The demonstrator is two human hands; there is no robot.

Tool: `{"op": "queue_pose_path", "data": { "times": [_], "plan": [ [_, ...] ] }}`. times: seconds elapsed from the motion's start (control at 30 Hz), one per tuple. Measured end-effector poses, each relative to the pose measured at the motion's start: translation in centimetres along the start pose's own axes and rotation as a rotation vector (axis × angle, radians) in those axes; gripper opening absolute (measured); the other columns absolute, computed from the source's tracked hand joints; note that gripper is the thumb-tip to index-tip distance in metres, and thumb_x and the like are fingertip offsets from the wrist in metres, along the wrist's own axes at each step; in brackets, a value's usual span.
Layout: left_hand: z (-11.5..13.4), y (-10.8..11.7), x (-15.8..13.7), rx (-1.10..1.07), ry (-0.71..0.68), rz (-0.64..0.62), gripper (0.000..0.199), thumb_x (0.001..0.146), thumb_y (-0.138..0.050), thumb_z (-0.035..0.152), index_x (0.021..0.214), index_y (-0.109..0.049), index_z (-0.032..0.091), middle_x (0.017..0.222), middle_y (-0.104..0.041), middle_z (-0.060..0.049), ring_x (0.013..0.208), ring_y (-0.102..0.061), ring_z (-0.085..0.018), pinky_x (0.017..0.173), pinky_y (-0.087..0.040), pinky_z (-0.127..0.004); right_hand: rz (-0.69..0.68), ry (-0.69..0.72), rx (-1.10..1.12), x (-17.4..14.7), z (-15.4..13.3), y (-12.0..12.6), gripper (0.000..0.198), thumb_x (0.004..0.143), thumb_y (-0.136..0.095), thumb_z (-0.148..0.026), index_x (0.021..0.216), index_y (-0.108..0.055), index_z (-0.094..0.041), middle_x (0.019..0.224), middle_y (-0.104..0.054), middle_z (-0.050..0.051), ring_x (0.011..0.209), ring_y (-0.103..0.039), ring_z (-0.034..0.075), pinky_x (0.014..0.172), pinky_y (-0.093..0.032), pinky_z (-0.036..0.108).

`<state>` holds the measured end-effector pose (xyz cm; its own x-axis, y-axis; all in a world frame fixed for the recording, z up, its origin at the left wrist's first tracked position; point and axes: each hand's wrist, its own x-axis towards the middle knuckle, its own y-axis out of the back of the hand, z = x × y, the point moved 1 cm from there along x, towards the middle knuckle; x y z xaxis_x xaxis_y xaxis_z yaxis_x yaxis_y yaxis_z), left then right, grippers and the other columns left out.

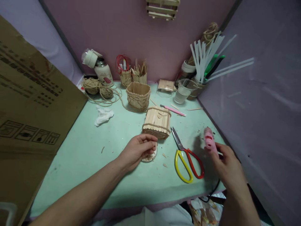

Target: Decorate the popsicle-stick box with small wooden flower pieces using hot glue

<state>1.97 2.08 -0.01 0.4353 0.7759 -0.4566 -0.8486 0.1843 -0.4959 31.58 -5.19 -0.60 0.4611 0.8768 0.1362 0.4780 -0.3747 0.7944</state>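
One dab at a time seems best: right hand (227, 161) grips the pink glue gun (210, 141); left hand (142, 146) pinches, on what I can't tell, near the popsicle-stick box (157, 118)

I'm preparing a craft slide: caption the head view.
Left hand near a twine-trimmed wooden box; right hand holding a pink glue gun.

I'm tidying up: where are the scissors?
In the head view, right of centre, the scissors lie between the stick box and the right hand.

Left fingers (147, 137) curl beside a wooden box (156, 117); right fingers (225, 148) hold a pink glue gun (209, 140).
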Motion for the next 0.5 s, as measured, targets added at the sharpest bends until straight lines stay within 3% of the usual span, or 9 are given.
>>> {"op": "queue_pose_path", "data": {
  "times": [0.17,0.27,0.5],
  "plan": [
    [0.1,-0.1,-0.3,-0.037,-0.016,-0.045,0.022,0.071,-0.078,0.023,0.089,-0.07,0.013,0.071,-0.062,-0.001,0.061,-0.055,-0.006,0.062,-0.044,-0.018,-0.129,-0.037,0.445,-3.2,-3.1,0.9,0.036,0.082,-0.058,-0.055,0.093,-0.069,-0.023,0.082,-0.068,0.006,0.071,-0.061,0.023,0.061,-0.048,0.031],
    [0.3,-0.2,-0.4,-0.052,-0.042,-0.066,0.022,0.072,-0.078,0.025,0.089,-0.07,0.014,0.07,-0.06,0.0,0.063,-0.054,-0.007,0.063,-0.044,-0.019,-0.196,-0.065,0.63,-5.2,-4.4,0.4,0.04,0.082,-0.059,-0.054,0.103,-0.072,-0.022,0.093,-0.073,0.01,0.08,-0.066,0.027,0.066,-0.052,0.034],
    [0.7,-0.4,-0.5,0.025,-0.135,-0.035,0.025,0.069,-0.08,0.032,0.081,-0.068,0.014,0.071,-0.06,-0.001,0.061,-0.052,-0.008,0.059,-0.041,-0.02,-0.264,-0.111,0.727,-7.7,-5.9,-1.3,0.042,0.077,-0.065,-0.056,0.104,-0.074,-0.026,0.1,-0.076,0.01,0.088,-0.07,0.031,0.069,-0.057,0.037]
  ]
}}
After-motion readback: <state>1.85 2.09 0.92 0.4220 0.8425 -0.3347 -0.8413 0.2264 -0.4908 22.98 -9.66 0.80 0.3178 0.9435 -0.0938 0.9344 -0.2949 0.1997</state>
